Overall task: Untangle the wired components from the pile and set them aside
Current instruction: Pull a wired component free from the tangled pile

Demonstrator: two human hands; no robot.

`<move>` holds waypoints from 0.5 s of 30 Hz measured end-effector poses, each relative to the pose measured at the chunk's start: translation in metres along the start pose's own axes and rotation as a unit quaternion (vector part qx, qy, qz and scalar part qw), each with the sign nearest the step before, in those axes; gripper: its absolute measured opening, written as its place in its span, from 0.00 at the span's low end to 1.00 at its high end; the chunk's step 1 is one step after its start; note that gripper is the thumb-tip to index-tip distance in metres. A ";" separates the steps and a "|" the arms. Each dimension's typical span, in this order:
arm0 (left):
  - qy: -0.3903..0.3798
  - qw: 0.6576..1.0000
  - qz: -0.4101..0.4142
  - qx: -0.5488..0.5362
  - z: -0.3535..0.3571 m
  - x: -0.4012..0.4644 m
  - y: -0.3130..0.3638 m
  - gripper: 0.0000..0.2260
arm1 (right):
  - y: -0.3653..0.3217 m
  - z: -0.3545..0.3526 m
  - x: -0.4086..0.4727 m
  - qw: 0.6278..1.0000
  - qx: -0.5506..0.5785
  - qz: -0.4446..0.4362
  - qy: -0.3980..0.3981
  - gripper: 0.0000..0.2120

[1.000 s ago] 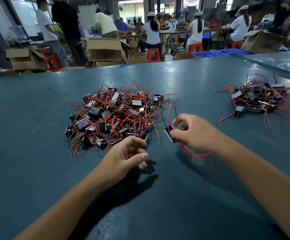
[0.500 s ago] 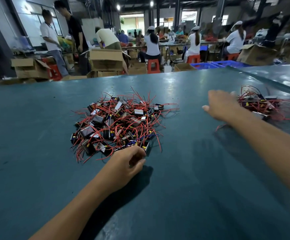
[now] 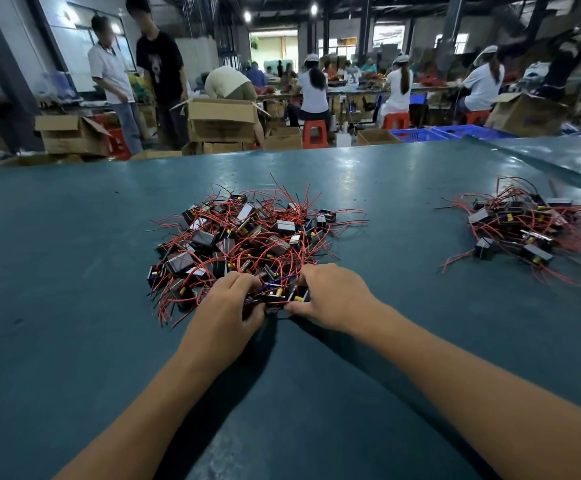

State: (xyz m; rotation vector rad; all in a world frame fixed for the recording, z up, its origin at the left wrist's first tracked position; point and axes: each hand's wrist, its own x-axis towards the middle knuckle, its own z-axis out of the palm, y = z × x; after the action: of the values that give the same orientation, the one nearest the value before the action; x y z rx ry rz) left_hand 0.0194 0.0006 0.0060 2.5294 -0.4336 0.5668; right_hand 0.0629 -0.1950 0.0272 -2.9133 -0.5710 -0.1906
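Note:
A tangled pile (image 3: 247,237) of small black box components with red wires lies in the middle of the teal table (image 3: 74,271). Both hands work at its near edge. My left hand (image 3: 225,306) curls its fingers round components and wires at the pile's front. My right hand (image 3: 334,294) pinches a black component with a yellow part (image 3: 294,295) between thumb and fingers. A smaller set-aside heap (image 3: 524,226) of the same wired components lies at the right of the table.
Beyond the table's far edge stand cardboard boxes (image 3: 221,119), red stools (image 3: 315,133) and blue crates (image 3: 417,135). Several people stand or sit at benches in the background. A second table surface (image 3: 566,154) adjoins at the far right.
My right hand has come back from the set-aside heap at the right to the front of the main pile. My left hand moved forward into the pile and took hold of components.

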 end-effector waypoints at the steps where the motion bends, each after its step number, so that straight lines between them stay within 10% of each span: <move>1: 0.009 1.000 -0.004 -0.001 -0.002 0.001 -0.001 0.12 | 0.003 -0.002 -0.004 1.000 0.028 0.000 0.005 0.24; 7: 0.019 0.999 -0.026 -0.021 -0.008 0.003 -0.005 0.08 | 0.031 -0.014 -0.046 0.951 0.289 -0.103 -0.021 0.19; 15: -0.080 0.969 -0.011 -0.232 -0.016 -0.002 0.015 0.10 | 0.017 0.001 -0.065 0.927 0.344 -0.138 0.055 0.20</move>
State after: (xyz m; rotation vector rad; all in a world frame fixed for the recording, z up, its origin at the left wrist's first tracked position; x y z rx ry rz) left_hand 0.0067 -0.0030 0.0240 2.1297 -0.5261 0.2168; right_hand 0.0101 -0.2343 0.0136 -2.1255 -0.8282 -0.1466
